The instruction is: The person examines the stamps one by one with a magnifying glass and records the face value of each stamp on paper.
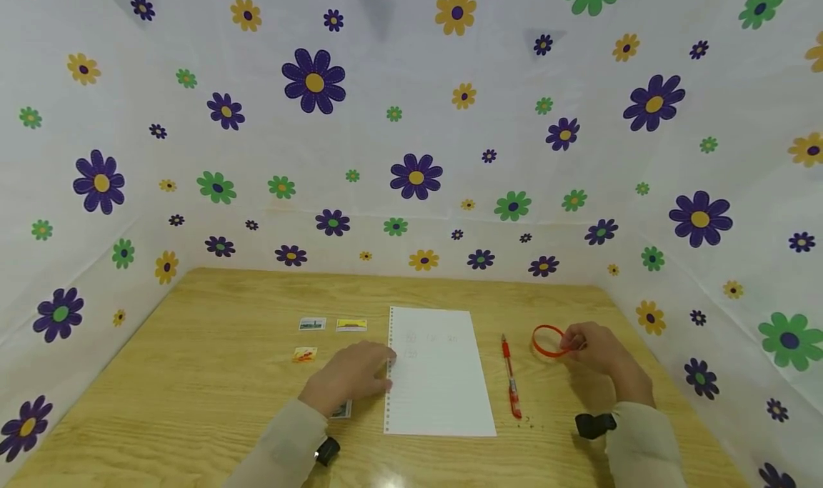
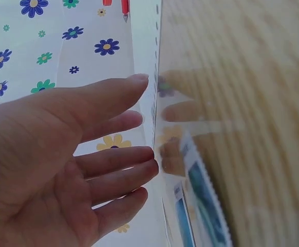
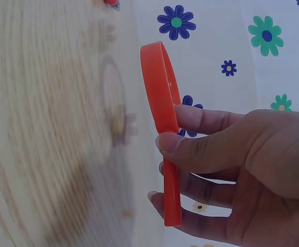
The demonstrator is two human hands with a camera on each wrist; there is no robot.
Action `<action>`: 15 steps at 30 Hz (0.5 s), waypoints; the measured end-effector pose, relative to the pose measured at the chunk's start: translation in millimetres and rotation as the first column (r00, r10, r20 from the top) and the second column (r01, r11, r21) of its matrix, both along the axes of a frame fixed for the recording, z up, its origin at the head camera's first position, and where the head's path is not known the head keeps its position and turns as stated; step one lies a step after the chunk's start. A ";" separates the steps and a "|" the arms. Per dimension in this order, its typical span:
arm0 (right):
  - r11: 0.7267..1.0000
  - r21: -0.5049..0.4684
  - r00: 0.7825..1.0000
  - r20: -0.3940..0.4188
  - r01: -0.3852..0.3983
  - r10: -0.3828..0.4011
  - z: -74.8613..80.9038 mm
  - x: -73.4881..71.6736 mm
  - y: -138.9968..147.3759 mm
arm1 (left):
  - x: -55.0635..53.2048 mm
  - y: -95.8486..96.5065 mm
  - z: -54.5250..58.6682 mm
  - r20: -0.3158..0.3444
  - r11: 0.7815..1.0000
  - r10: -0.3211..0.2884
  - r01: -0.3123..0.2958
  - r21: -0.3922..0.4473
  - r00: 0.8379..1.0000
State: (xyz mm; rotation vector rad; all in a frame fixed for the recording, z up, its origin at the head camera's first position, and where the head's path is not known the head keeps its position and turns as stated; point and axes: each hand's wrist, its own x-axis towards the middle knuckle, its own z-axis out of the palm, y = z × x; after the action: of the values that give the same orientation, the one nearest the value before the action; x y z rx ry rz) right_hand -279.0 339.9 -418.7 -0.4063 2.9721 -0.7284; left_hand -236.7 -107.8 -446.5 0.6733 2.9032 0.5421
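My right hand (image 1: 598, 349) pinches a red magnifying glass (image 3: 157, 87) by its handle, thumb on one side and fingers on the other. Its round rim points left, raised over the right part of the table. My left hand (image 1: 350, 374) rests at the punched left edge of a white paper sheet (image 1: 440, 395), fingers loosely extended and holding nothing. Faint writing shows near the sheet's top. Partly hidden under the left forearm lies a stamp (image 1: 342, 409); other stamps, one green-grey (image 1: 312, 324), one yellow (image 1: 351, 325) and one orange (image 1: 305, 354), lie beyond that hand.
Between the sheet and the right hand lies a red pen (image 1: 509, 374), tip away from me. Small dark crumbs (image 1: 529, 424) are scattered by its near end. A flower-printed white cloth (image 1: 360, 138) walls the wooden table (image 1: 212, 374) at the back and both sides.
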 end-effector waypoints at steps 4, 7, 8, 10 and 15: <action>1.000 -0.007 1.000 -0.024 -0.017 0.017 1.5 1.5 -3.0 | -3.2 -5.2 0.4 -0.020 0.999 -0.002 0.003 0.040 1.000; 0.999 -0.012 0.998 -0.046 -0.034 0.034 2.5 1.5 -5.2 | -7.2 -11.2 2.9 -0.041 0.999 0.004 -0.002 0.051 0.999; 0.999 -0.012 0.998 -0.050 -0.035 0.034 2.9 1.7 -6.2 | -9.1 -13.8 3.9 -0.046 0.999 0.007 -0.004 0.053 0.999; 0.999 -0.012 0.998 -0.059 -0.037 0.037 3.8 2.2 -8.5 | -13.0 -20.2 6.1 -0.051 0.999 0.017 -0.015 0.045 0.999; 0.998 -0.026 0.995 -0.084 -0.058 0.056 5.0 1.9 -15.2 | -23.8 -46.0 11.4 -0.066 0.999 0.046 -0.044 0.030 0.997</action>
State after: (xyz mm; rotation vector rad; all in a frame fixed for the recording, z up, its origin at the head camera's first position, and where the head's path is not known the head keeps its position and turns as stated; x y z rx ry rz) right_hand -277.1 324.7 -413.7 -0.5342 3.0157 -0.7673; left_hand -260.5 -153.8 -435.2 0.6434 2.9842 0.5782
